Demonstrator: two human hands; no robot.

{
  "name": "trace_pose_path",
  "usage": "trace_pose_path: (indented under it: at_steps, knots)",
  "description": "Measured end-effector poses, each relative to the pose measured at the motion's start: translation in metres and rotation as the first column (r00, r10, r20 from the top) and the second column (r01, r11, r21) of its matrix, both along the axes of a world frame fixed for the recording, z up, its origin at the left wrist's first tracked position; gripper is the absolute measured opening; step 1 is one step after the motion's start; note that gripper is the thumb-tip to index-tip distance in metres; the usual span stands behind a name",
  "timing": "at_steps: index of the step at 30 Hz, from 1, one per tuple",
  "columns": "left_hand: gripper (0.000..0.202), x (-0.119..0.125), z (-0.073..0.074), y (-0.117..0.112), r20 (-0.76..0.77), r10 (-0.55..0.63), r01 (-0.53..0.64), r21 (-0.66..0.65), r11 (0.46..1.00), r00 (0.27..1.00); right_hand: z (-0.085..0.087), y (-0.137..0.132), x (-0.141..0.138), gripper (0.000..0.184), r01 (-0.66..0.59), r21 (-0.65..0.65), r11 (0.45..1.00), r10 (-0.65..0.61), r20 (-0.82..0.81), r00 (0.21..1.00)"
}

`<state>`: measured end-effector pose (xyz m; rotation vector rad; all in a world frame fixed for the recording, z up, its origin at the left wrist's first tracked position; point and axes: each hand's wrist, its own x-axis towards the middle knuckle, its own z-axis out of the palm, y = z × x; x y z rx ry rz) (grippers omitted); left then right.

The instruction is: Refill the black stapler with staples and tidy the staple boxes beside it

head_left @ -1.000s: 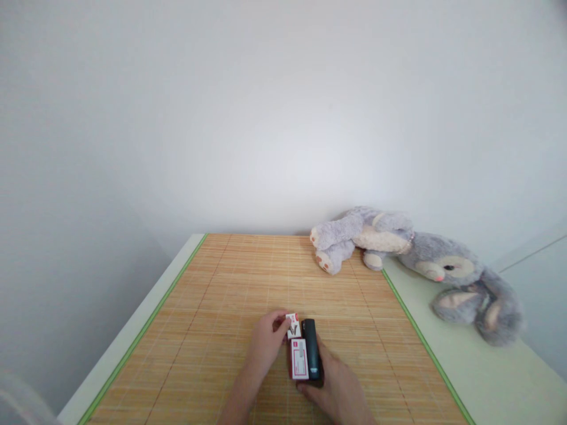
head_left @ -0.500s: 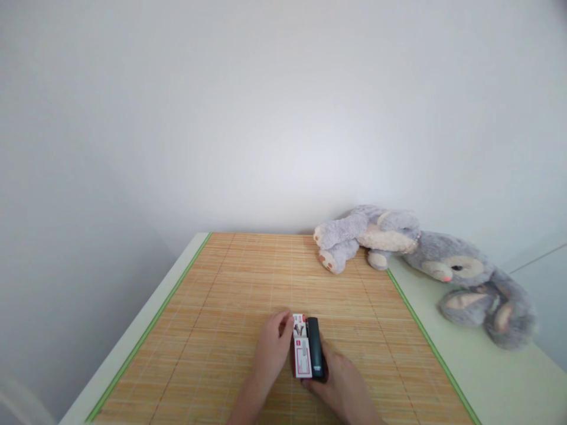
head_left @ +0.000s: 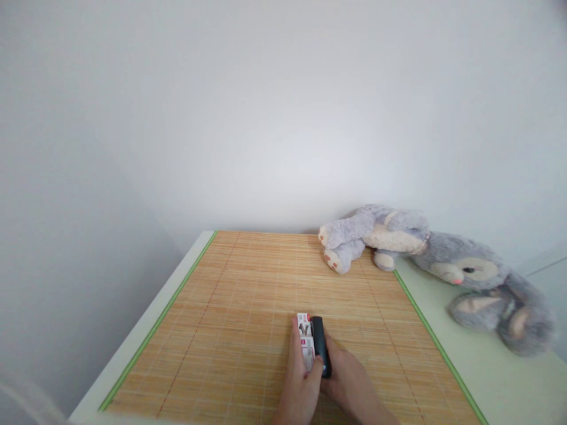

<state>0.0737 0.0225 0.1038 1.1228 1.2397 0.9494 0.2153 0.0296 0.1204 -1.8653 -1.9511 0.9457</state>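
Note:
A small red-and-white box (head_left: 304,332) and a black stapler (head_left: 320,348) lie side by side, touching, on the bamboo mat (head_left: 248,295) near its front edge. My left hand (head_left: 299,381) is wrapped along the box's left side, its thumb across the box's near end. On the right side of the stapler, my right hand (head_left: 349,383) is closed against it and holds it. The near ends of both things are hidden by my fingers.
A grey plush rabbit (head_left: 443,265) lies at the back right, feet on the mat and head on the pale green tabletop (head_left: 447,354). A white wall rises behind the table. The mat has green edge strips on its left and right sides.
My left hand has left the box's far flap and slid back along its left side. The raised flap now lies flat. Both hands and the two things sit slightly further right.

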Motion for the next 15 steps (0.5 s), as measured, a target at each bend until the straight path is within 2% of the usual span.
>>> trace_pose_path:
  at_steps: [4,7,15]
  knots:
    - [0.097,0.009,0.002,0.001,0.021,-0.013,0.012,0.017,1.0,1.0,0.006,0.0,0.009,0.089,-0.006,-0.003,1.0,0.006,-0.017,1.0]
    - [0.1,0.031,0.001,-0.001,0.036,-0.032,0.032,0.017,0.999,0.999,0.014,-0.001,0.031,0.088,-0.016,-0.006,1.0,0.015,-0.041,0.999]
    - [0.109,0.136,-0.001,-0.005,0.071,-0.144,0.146,-0.021,0.989,0.987,0.022,-0.012,0.133,0.077,0.038,-0.031,0.999,-0.039,-0.041,0.998]
